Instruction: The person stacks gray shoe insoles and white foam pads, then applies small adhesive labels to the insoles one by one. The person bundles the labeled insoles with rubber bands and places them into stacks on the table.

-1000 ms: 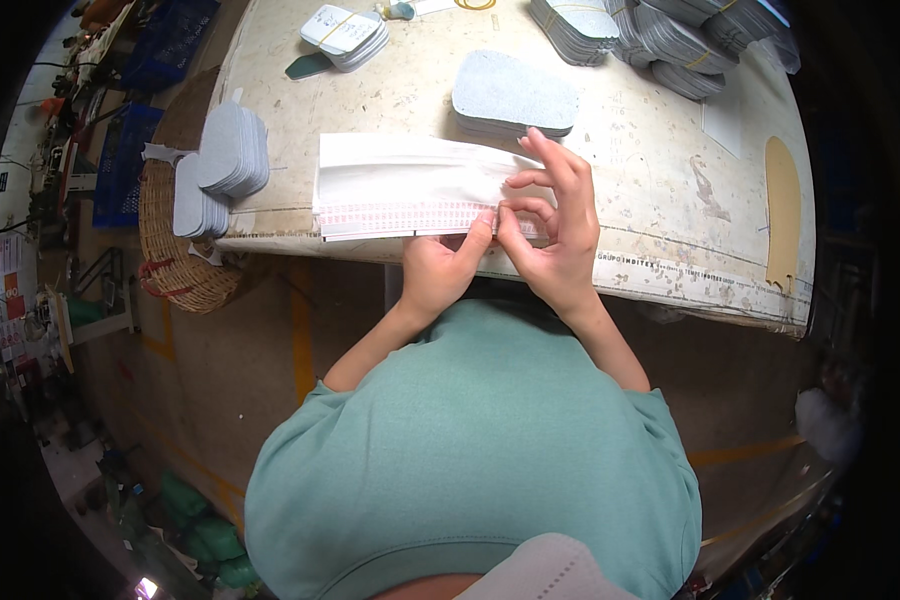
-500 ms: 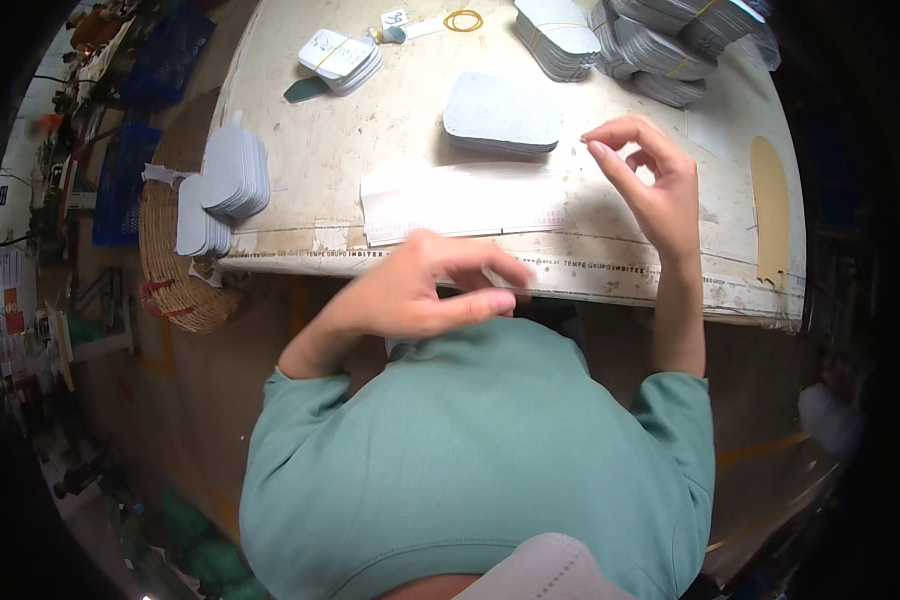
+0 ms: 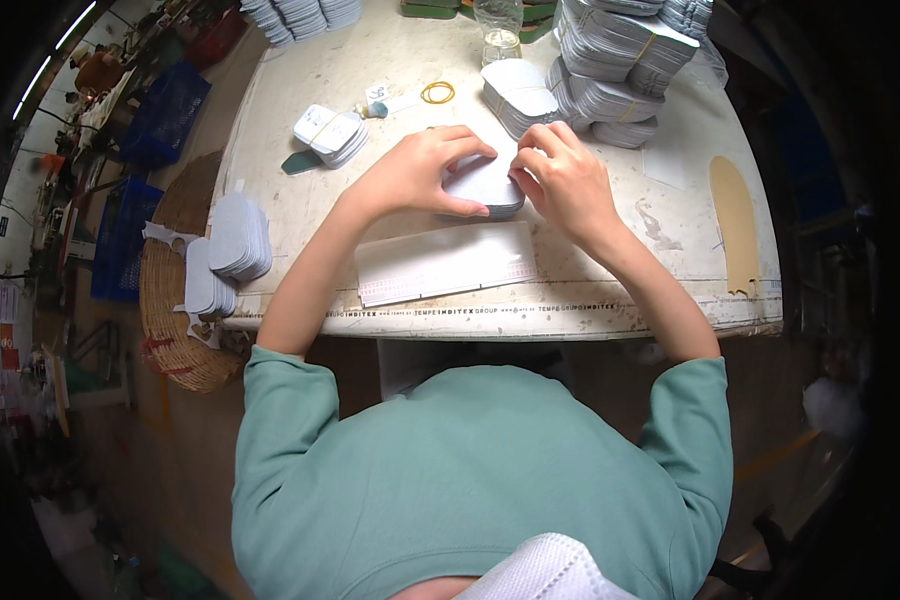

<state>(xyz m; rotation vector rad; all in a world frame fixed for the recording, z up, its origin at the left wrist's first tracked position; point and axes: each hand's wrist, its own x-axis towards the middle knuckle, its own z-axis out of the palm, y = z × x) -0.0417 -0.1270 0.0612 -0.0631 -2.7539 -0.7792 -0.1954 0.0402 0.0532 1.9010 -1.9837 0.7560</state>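
Left hand (image 3: 420,172): moved from over the near edge a half second ago to the stack; now thumb on its near side and fingers toward its far side, spread about the left end; whether they press or merely rest I cannot tell
Right hand (image 3: 568,185): also moved in, from right of the stack to its right end; fingers curled toward the thumb, tips low at the top piece; whether anything is pinched there I cannot tell
Grey pad stack (image 3: 487,190): between the hands, mid-surface, partly covered by the left hand
White paper sheet (image 3: 440,265): flat, left of centre on the near part of the surface (image 3: 570,290), apart from both hands, small reddish rows along its near side
Banded stack (image 3: 330,133): farther left, apart from the hands
Step in hand: seemingly fingertip work on the top piece, the left hand perhaps steadying
Next move: likely calls for a steady left hand and light right fingertips, keeping the layers aligned
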